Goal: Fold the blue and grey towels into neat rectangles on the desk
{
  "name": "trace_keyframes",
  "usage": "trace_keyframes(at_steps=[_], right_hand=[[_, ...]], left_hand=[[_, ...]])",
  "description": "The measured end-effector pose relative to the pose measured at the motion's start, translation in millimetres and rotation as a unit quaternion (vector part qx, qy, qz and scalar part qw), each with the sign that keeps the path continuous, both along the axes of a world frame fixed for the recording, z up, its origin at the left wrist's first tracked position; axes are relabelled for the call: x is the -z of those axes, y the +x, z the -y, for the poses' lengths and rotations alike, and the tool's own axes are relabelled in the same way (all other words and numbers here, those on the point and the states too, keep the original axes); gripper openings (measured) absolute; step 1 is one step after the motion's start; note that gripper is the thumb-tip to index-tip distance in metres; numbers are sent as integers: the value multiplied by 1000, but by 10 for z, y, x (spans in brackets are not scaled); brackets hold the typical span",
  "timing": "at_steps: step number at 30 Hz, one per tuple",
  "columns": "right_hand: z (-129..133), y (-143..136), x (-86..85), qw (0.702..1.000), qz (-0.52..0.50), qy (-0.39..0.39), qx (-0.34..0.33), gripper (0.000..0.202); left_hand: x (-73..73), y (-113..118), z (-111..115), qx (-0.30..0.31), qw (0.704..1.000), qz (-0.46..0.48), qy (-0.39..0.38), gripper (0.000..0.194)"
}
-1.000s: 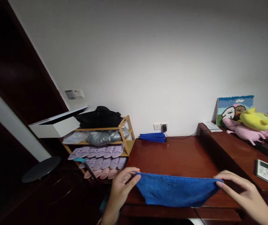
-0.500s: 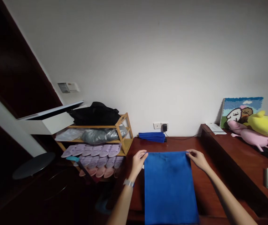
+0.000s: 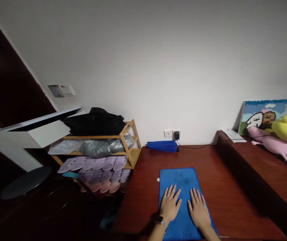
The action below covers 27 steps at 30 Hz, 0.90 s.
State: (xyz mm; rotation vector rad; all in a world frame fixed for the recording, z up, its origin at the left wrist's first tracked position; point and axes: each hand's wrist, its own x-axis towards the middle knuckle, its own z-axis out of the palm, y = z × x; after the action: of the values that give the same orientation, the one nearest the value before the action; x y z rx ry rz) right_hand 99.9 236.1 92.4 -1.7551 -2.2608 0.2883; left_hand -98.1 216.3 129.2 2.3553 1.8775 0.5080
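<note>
A blue cloth (image 3: 178, 177) lies spread flat on the reddish-brown table (image 3: 231, 197), its long side running towards me. Both palms rest on it. My left hand (image 3: 170, 205) presses on the cloth's left part with fingers outstretched; a watch sits on that wrist. On the right part lies my right hand (image 3: 199, 208), also flat, fingers spread a little. A small white tag sticks out at the cloth's left edge. Neither hand grips anything. The cloth's near end runs out of the bottom of the view.
Folded blue cloths (image 3: 162, 146) lie at the table's back, by a plugged-in black adapter (image 3: 176, 135). To the left stands a wooden rack (image 3: 130, 144) with slippers and a black bag (image 3: 97, 123). A raised ledge on the right holds a pink plush toy (image 3: 271, 142) and a picture.
The blue cloth, held up by its two top corners before, is now down flat on the table. Both hands have let go of the corners and moved nearer me, onto the cloth.
</note>
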Motion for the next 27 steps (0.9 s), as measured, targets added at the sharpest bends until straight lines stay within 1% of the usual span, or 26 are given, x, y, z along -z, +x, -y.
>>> trace_keyframes(at_steps=[2,4,5,7,10,11,12,13,14,15,16,17,19,20,21,22,24,25,27], right_hand=[[-24,18,26,1000,-2,-11,-12,68],[-142,60,-39,999,-9,-20,-33,68],[-232,90,-95,998,-12,-24,-57,68],[-462,161,-236,990,-16,-34,-133,68],[-807,235,-457,963,-17,-60,-263,63],[-878,237,-508,954,-15,-68,-290,62],[-908,225,-537,950,-12,-69,-303,60],[-891,202,-537,952,-10,-63,-300,58],[-828,173,-505,959,-10,-47,-279,58],[-723,143,-439,971,-8,-25,-239,58],[-586,119,-344,983,-5,-1,-181,59],[-431,106,-229,993,2,22,-113,61],[-133,119,17,998,29,42,19,64],[-19,143,120,996,45,40,65,67],[57,175,195,994,57,33,92,69],[91,212,234,993,63,24,101,71],[35,289,207,994,60,6,88,73],[-43,328,150,996,52,-4,73,74],[-251,408,-5,999,30,-24,23,72]], left_hand=[[59,-17,-23,-29,999,-19,-9,54],[94,-16,-27,-66,997,-29,-11,56],[114,3,-7,-88,996,-30,-14,56],[172,81,92,-137,990,-29,-24,59],[281,249,353,-186,981,-28,-55,64],[308,295,443,-196,978,-25,-66,65],[319,326,518,-203,976,-20,-74,64],[311,337,569,-207,975,-13,-77,61],[283,325,590,-206,976,-7,-71,58],[234,289,576,-197,979,-3,-58,54],[169,231,528,-180,983,-3,-42,52],[94,153,450,-157,987,-7,-24,50],[-49,-35,238,-104,994,-22,-4,51],[-101,-129,125,-79,996,-30,-2,52],[-131,-211,22,-59,998,-37,-5,54],[-134,-273,-58,-48,998,-44,-11,55],[-66,-320,-122,-55,997,-54,-23,57],[0,-303,-99,-76,995,-57,-25,58],[161,-205,48,-139,988,-59,-18,59]])
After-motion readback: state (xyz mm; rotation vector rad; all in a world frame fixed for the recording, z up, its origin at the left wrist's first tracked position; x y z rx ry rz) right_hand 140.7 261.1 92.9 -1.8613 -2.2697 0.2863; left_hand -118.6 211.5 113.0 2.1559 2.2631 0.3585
